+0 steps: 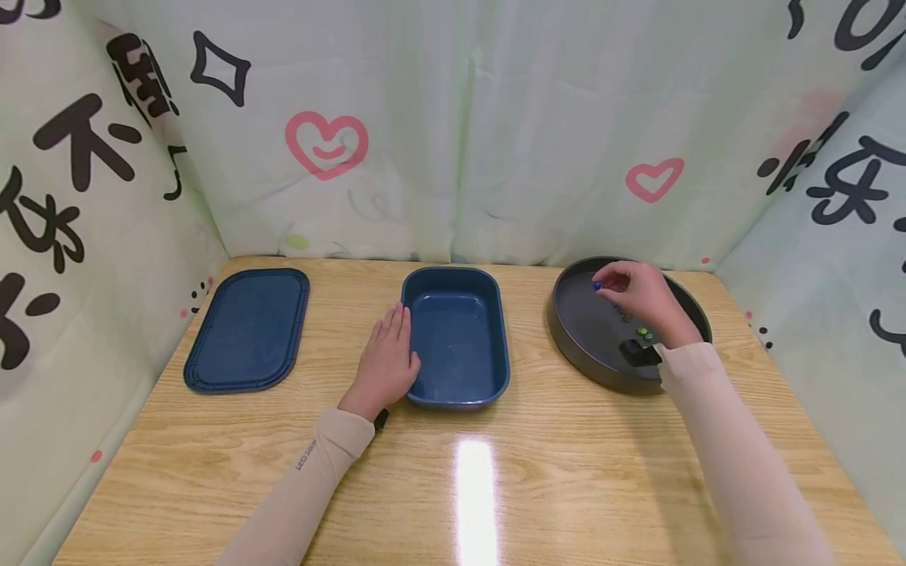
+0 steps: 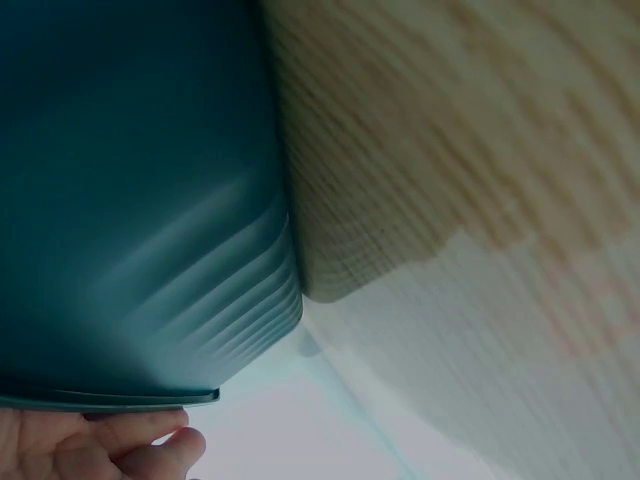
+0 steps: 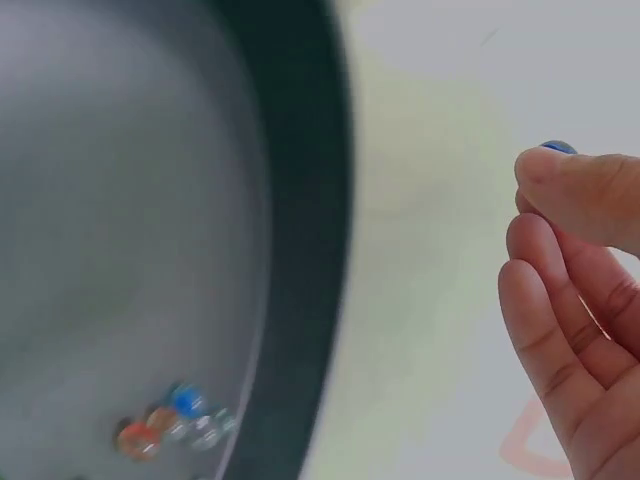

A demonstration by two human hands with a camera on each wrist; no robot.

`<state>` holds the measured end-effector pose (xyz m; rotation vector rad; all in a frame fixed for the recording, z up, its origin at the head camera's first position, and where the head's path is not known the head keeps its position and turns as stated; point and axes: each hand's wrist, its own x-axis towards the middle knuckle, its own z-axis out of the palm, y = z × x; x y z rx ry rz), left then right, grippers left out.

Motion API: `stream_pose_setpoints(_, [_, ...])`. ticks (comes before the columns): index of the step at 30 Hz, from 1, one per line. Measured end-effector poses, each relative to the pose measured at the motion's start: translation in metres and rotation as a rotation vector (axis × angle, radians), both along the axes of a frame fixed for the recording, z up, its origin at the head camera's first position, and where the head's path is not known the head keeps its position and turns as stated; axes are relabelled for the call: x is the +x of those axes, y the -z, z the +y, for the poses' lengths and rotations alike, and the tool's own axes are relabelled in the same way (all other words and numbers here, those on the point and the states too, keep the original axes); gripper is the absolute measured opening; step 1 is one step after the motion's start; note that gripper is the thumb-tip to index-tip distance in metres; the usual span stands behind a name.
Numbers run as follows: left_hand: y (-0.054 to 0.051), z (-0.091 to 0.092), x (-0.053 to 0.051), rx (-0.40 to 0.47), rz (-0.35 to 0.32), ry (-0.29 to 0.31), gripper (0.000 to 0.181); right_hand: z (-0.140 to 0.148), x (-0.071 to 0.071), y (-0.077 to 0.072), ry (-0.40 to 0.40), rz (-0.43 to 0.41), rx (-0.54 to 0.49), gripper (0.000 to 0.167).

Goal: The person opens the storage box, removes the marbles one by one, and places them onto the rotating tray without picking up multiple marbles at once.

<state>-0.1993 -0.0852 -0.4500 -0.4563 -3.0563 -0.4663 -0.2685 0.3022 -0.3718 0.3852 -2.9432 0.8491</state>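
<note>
A blue marble (image 1: 598, 286) is pinched between thumb and forefinger of my right hand (image 1: 639, 299), above the dark round pan (image 1: 575, 339); its blue top also shows in the right wrist view. Several small glass marbles (image 1: 644, 332) lie on the pan's floor, and in the right wrist view a blue marble (image 3: 187, 401) sits among orange and clear ones. My left hand (image 1: 385, 358) rests with straight fingers against the left rim of the blue rectangular container (image 1: 456, 346), which holds nothing visible. In the left wrist view, fingers (image 2: 90, 440) touch its rim.
A dark blue lid (image 1: 249, 330) lies flat at the left of the wooden table (image 1: 396, 487). Behind and at both sides hangs a pale curtain (image 1: 425, 157) with hearts and black characters.
</note>
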Motion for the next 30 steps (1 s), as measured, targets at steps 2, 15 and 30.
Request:
stream_pose_setpoints(2, [0.000, 0.000, 0.000, -0.002, -0.001, 0.003, 0.067, -0.008, 0.006, -0.005, -0.014, 0.047, -0.009, 0.014])
stream_pose_setpoints(15, [-0.001, -0.001, 0.000, -0.010, -0.020, 0.007, 0.067, -0.051, 0.027, -0.022, -0.096, 0.176, -0.122, 0.016])
stream_pose_setpoints(30, [-0.001, -0.001, 0.000, -0.003, -0.029, 0.004, 0.068, -0.100, 0.022, -0.024, -0.155, 0.136, -0.212, 0.019])
